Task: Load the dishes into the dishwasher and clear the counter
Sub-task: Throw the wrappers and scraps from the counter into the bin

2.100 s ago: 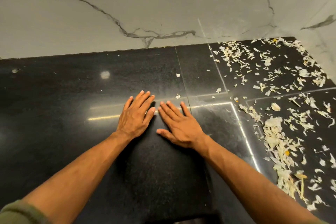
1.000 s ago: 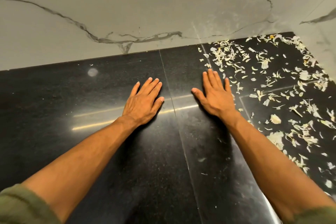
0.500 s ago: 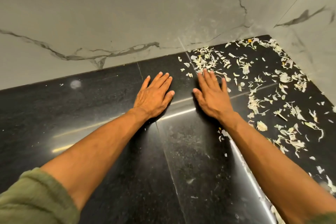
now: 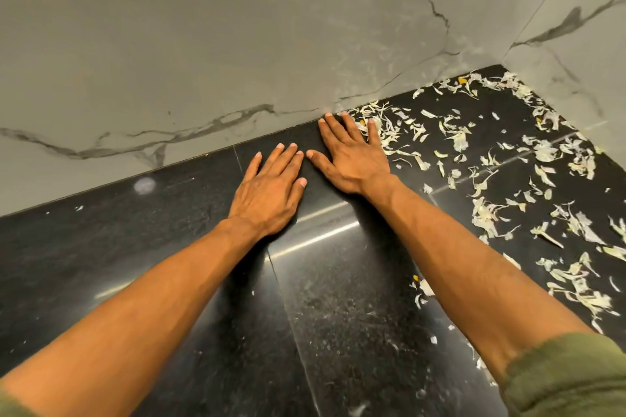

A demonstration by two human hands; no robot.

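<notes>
both hands have slid farther back: right hand (image 4: 352, 159) flat, fingertips at the marble wall (image 4: 203, 44); left hand (image 4: 271, 186) flat beside it. peel scraps (image 4: 491, 179) cover the black counter (image 4: 101, 247) to the right, left side open. no writing shows.

Two hands, one counter, two walls, countless peels

One left hand (image 4: 267, 193) and one right hand (image 4: 352, 159) lie on one black counter (image 4: 101, 247); two marble walls (image 4: 203, 44) meet; pale peels (image 4: 491, 213) too many to count.
</notes>
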